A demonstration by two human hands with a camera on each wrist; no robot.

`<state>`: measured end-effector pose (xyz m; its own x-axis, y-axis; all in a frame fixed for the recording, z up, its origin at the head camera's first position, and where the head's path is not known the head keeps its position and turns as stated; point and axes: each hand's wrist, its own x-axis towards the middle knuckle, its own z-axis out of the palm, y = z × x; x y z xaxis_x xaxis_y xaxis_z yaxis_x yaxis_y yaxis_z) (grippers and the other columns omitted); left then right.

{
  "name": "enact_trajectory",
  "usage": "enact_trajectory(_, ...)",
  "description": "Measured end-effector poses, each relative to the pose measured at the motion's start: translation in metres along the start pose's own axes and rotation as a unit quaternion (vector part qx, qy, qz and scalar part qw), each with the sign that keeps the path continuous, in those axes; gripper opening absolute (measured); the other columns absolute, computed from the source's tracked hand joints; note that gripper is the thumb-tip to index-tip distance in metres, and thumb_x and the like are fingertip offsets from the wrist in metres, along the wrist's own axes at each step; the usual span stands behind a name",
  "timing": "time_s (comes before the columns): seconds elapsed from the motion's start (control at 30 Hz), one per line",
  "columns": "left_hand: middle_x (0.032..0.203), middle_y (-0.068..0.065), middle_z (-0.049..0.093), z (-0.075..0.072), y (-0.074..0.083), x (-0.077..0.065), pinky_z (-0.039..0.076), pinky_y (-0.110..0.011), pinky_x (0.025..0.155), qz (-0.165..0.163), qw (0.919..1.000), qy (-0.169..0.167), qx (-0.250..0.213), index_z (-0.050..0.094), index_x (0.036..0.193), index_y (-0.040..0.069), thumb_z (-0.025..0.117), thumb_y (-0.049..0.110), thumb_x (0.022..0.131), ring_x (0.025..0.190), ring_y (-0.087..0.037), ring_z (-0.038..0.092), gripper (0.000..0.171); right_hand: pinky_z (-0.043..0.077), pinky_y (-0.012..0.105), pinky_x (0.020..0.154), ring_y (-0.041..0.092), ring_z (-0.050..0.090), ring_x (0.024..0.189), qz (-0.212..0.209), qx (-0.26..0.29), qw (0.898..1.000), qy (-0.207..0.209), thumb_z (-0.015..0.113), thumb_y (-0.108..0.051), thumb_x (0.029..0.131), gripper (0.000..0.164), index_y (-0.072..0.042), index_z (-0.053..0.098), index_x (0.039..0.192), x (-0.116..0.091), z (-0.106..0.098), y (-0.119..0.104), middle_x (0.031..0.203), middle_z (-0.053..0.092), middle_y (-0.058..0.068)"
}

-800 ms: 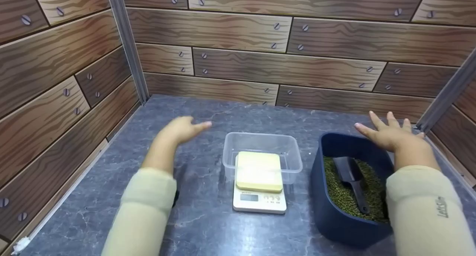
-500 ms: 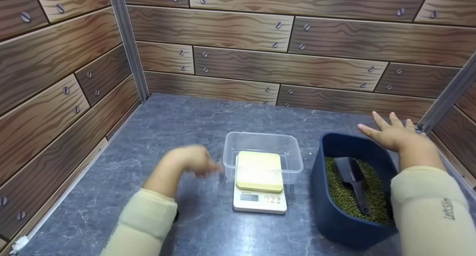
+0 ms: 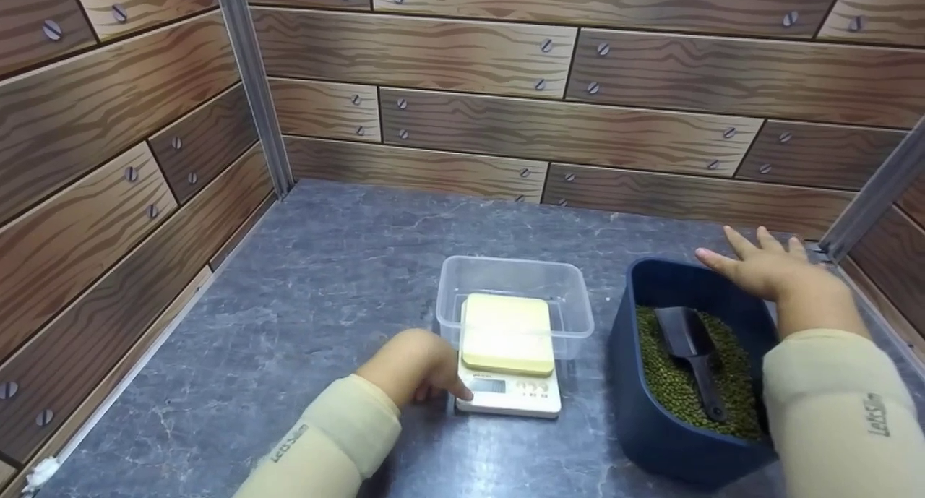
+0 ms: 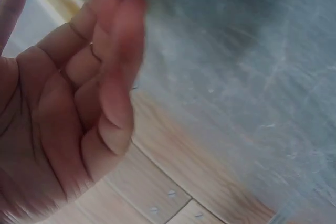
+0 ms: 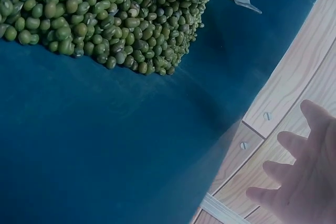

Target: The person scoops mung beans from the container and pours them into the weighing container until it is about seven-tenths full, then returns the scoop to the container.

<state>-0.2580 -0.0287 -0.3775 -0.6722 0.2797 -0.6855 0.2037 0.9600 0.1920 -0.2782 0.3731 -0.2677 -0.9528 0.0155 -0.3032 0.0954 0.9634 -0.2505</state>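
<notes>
My left hand (image 3: 423, 364) reaches to the front left of a kitchen scale (image 3: 506, 335) with a pale yellow top. One extended digit overlaps the scale's front panel beside the display (image 3: 488, 385). In the left wrist view the fingers (image 4: 113, 98) are loosely bent, with nothing between them. Over the far right rim of a dark blue bin (image 3: 625, 404), my right hand (image 3: 773, 270) is spread palm down and holds nothing. Green mung beans (image 3: 676, 397) fill part of the bin, and a dark scoop (image 3: 690, 353) lies on them. The right wrist view shows the beans (image 5: 105, 19) close up.
A clear plastic box (image 3: 531, 263) stands just behind the scale, its front overlapping the scale's top in the head view. Wood-patterned walls (image 3: 462, 57) close off the back and sides of the dark marbled table (image 3: 347, 238). A white scrap (image 3: 43, 473) lies at the lower left.
My left hand has come down from the back left toward me and rightward, its digit now at the scale's front panel. The right hand has stayed nearly in place.
</notes>
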Motion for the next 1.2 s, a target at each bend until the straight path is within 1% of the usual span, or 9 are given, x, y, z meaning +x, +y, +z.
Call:
enact_trajectory(0.1, 0.076, -0.014, 0.067, 0.001, -0.001, 0.006, 0.050, -0.032, 0.069, -0.011, 0.9999, -0.003, 0.002, 0.066, 0.080, -0.004, 0.059, 0.055, 0.081, 0.061, -0.021, 0.060, 0.059, -0.013, 0.075, 0.085, 0.059, -0.029, 0.114, -0.001, -0.002, 1.000, -0.005, 0.023, -0.078, 0.080, 0.098, -0.010, -0.008, 0.144, 0.001, 0.000, -0.002, 0.140, -0.019, 0.034)
enact_trajectory(0.2, 0.070, -0.013, 0.066, 0.002, -0.002, 0.006, 0.049, -0.030, 0.061, -0.015, 0.9997, 0.002, -0.017, 0.065, 0.076, -0.004, 0.062, 0.053, 0.079, 0.054, -0.019, 0.056, 0.058, -0.011, 0.075, 0.086, 0.060, -0.024, 0.117, -0.010, -0.018, 1.000, 0.002, 0.025, -0.078, 0.080, 0.100, -0.008, -0.002, 0.145, 0.002, -0.001, -0.006, 0.140, -0.013, 0.036)
enact_trajectory(0.37, 0.059, -0.010, 0.056, 0.003, -0.005, 0.005, 0.040, -0.027, 0.048, -0.021, 0.9968, -0.006, -0.077, 0.059, 0.070, -0.002, 0.065, 0.048, 0.080, 0.048, -0.018, 0.049, 0.051, 0.003, 0.074, 0.092, 0.065, 0.001, 0.120, -0.065, -0.101, 0.992, 0.029, 0.033, -0.076, 0.080, 0.101, 0.004, 0.023, 0.140, -0.001, -0.007, -0.021, 0.137, 0.016, 0.041)
enact_trajectory(0.53, 0.059, -0.009, 0.054, 0.004, -0.006, 0.005, 0.039, -0.026, 0.047, -0.017, 0.9962, -0.011, -0.085, 0.057, 0.067, 0.000, 0.065, 0.047, 0.080, 0.048, -0.018, 0.049, 0.050, 0.026, 0.070, 0.089, 0.063, 0.032, 0.110, -0.119, -0.172, 0.978, 0.011, 0.044, -0.067, 0.082, 0.087, 0.009, 0.047, 0.123, -0.011, -0.007, -0.041, 0.120, 0.046, 0.038)
enact_trajectory(0.6, 0.060, -0.010, 0.055, 0.004, -0.007, 0.005, 0.040, -0.027, 0.048, -0.019, 0.9960, -0.014, -0.086, 0.058, 0.068, 0.000, 0.065, 0.047, 0.080, 0.049, -0.018, 0.049, 0.049, 0.034, 0.066, 0.086, 0.058, 0.042, 0.105, -0.129, -0.183, 0.975, -0.003, 0.050, -0.060, 0.083, 0.079, 0.011, 0.052, 0.115, -0.017, -0.002, -0.048, 0.113, 0.052, 0.036)
enact_trajectory(0.7, 0.062, -0.011, 0.056, 0.004, -0.007, 0.006, 0.041, -0.028, 0.050, -0.021, 0.9957, -0.017, -0.089, 0.060, 0.071, 0.000, 0.066, 0.046, 0.079, 0.051, -0.020, 0.050, 0.047, 0.048, 0.046, 0.071, 0.037, 0.059, 0.076, -0.148, -0.192, 0.970, -0.027, 0.059, -0.048, 0.082, 0.055, 0.006, 0.061, 0.086, -0.025, 0.008, -0.058, 0.083, 0.063, 0.020)
enact_trajectory(0.83, 0.061, -0.011, 0.056, 0.004, -0.007, 0.005, 0.041, -0.027, 0.049, -0.015, 0.9961, -0.018, -0.085, 0.060, 0.070, 0.000, 0.066, 0.047, 0.079, 0.051, -0.019, 0.050, 0.048, 0.041, 0.027, 0.049, 0.012, 0.049, 0.048, -0.155, -0.192, 0.966, -0.072, 0.067, -0.034, 0.077, 0.032, -0.009, 0.058, 0.059, -0.036, 0.025, -0.064, 0.054, 0.055, -0.003)
enact_trajectory(1.07, 0.056, -0.009, 0.052, 0.003, -0.006, 0.006, 0.039, -0.026, 0.045, -0.005, 0.9958, -0.027, -0.088, 0.055, 0.064, 0.003, 0.066, 0.046, 0.080, 0.046, -0.017, 0.047, 0.047, 0.049, 0.034, 0.061, 0.011, 0.055, 0.052, -0.136, -0.265, 0.944, -0.143, 0.066, -0.038, 0.082, 0.037, -0.010, 0.066, 0.058, -0.040, 0.049, -0.064, 0.051, 0.061, -0.003)
enact_trajectory(1.2, 0.058, -0.009, 0.054, 0.002, -0.007, 0.007, 0.040, -0.027, 0.047, -0.009, 0.9965, -0.026, -0.080, 0.055, 0.065, 0.002, 0.066, 0.047, 0.079, 0.049, -0.018, 0.049, 0.049, 0.050, 0.036, 0.061, 0.015, 0.058, 0.050, -0.091, -0.280, 0.943, -0.158, 0.065, -0.038, 0.083, 0.039, -0.007, 0.065, 0.060, -0.036, 0.057, -0.061, 0.053, 0.061, 0.001)
